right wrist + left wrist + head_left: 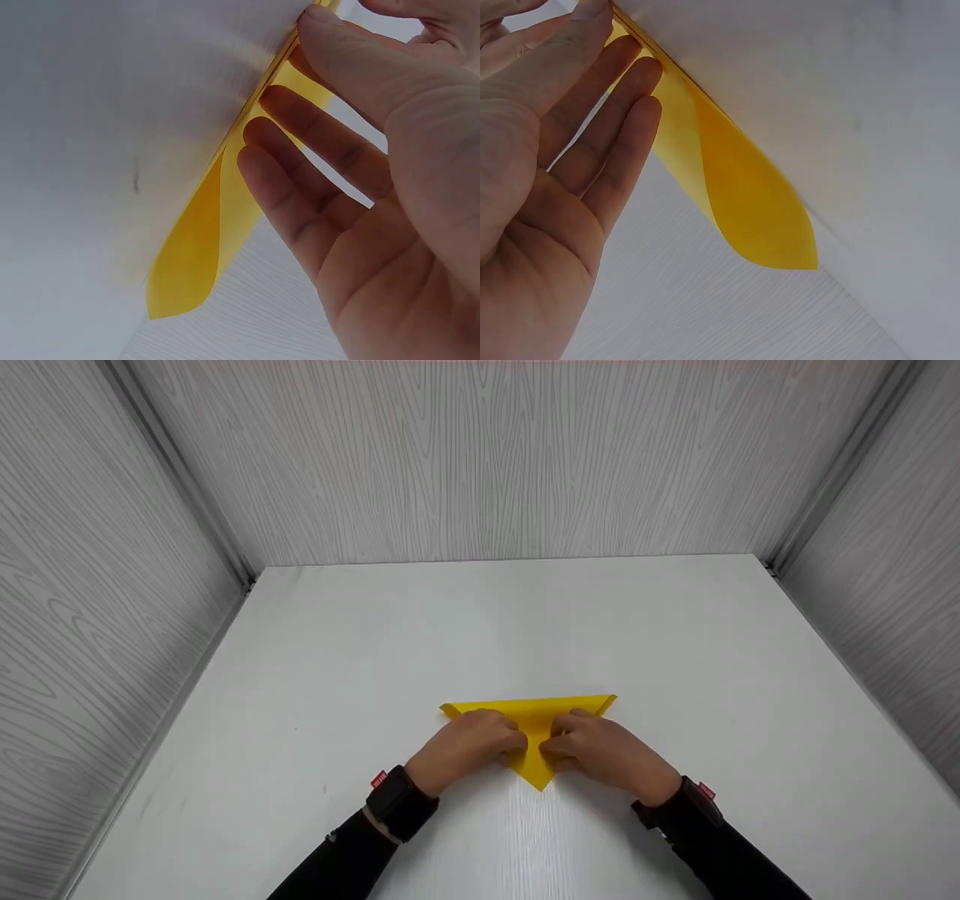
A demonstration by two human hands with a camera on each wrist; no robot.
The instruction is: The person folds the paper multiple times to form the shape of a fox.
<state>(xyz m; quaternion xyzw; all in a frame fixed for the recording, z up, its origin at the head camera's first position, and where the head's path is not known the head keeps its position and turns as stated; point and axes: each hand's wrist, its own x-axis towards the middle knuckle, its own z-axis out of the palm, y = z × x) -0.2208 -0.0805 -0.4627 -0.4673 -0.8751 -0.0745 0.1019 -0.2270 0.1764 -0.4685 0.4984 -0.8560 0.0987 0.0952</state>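
A sheet of yellow paper (531, 712) is folded into a triangle, its long edge at the far side and a point towards the person. My left hand (471, 744) pinches the paper between thumb and index finger, left of its middle. On the other side my right hand (606, 756) pinches it the same way. In the left wrist view a corner of the yellow paper (761, 202) curls over below the fingers, which lie along its face. The opposite paper corner (187, 266) curls likewise in the right wrist view.
The paper lies over a white tabletop (360, 645). Grey wood-grain panels stand at the back (480, 465), at the left (90, 607) and at the right (892, 555). Dark bands with red tags are strapped on both wrists.
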